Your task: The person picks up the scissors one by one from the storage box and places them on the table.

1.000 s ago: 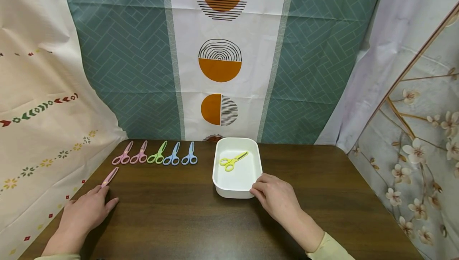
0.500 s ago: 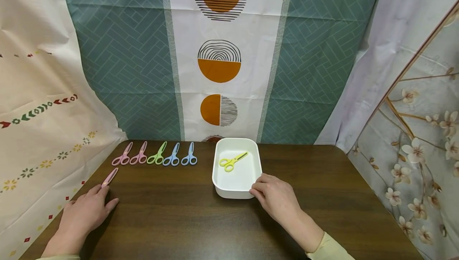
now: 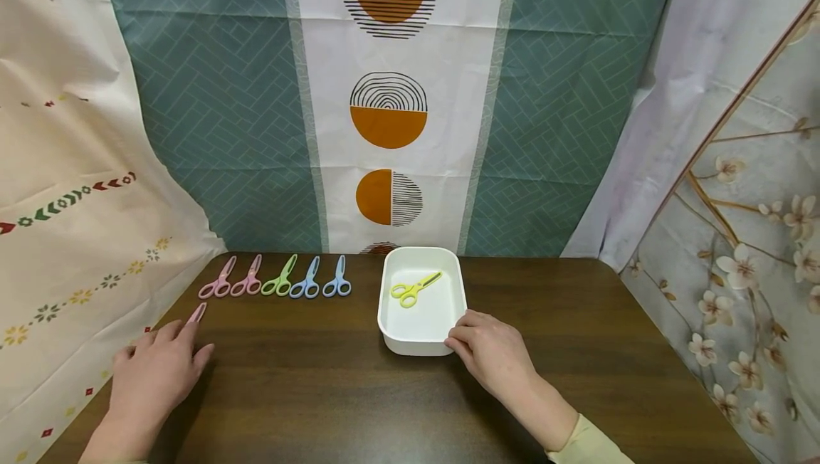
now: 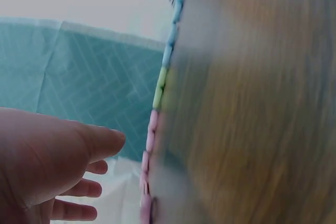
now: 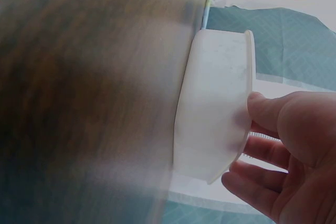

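Observation:
My left hand [image 3: 154, 371] hovers above the table at the left, fingers relaxed and slightly spread, in front of a pair of pink scissors [image 3: 198, 312]. Only the blade end of those scissors shows past the fingertips; the handles are hidden beneath the hand. In the left wrist view the hand [image 4: 63, 166] holds nothing and is apart from the pink scissors [image 4: 145, 211] on the table. My right hand [image 3: 493, 350] grips the near right corner of a white plastic tub [image 3: 416, 346], thumb and fingers at its rim. Yellow-green scissors [image 3: 415, 289] lie inside the tub.
A row at the table's back left holds two pink scissors [image 3: 218, 279], green scissors [image 3: 279, 277], and two blue ones, the outer blue scissors [image 3: 337, 279] nearest the tub. Patterned cloths hang behind the table [image 3: 307, 393] and along both sides.
My left hand has shifted slightly forward, covering more of the pink scissors. The right hand and the tub stay in place; the head view has moved a little.

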The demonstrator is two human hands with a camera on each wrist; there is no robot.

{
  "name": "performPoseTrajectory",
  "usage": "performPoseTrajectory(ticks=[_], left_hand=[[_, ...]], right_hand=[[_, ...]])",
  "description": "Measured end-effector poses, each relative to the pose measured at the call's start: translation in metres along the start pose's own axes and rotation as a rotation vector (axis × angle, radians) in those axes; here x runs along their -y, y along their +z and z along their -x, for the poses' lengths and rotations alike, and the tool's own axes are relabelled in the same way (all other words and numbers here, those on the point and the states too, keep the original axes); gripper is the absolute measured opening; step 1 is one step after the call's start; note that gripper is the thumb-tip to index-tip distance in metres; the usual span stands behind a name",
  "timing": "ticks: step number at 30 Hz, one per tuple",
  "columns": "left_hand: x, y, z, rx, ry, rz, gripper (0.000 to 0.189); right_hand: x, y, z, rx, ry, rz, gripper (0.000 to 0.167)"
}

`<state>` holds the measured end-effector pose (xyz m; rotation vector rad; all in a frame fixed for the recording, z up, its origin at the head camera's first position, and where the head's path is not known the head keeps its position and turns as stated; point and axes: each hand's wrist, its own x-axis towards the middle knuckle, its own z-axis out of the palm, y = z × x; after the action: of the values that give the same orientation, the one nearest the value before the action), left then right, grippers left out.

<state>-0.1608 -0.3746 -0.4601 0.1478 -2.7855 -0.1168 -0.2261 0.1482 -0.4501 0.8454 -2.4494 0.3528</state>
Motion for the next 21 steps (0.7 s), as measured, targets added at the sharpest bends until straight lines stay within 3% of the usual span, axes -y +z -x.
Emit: performPoseTrajectory(ticks=[6,14,21], left_hand=[[-0.023,-0.001,0.000,-0.039,0.085,-0.029,0.056],[-0.069,-0.004,-0.005,-0.137,0.233,-0.059,0.054],[-0.111,-0.006,-0.016,-0.097,0.319,-0.066,0.058]], right_hand=[[0.001,0.000,-0.001,-0.006,-0.012,-0.006,0.011],[0.002,-0.001,-0.001,-0.015,-0.011,-0.007,0.012],[0.000,0.000,0.001,-0.003,0.002,-0.006,0.011]])
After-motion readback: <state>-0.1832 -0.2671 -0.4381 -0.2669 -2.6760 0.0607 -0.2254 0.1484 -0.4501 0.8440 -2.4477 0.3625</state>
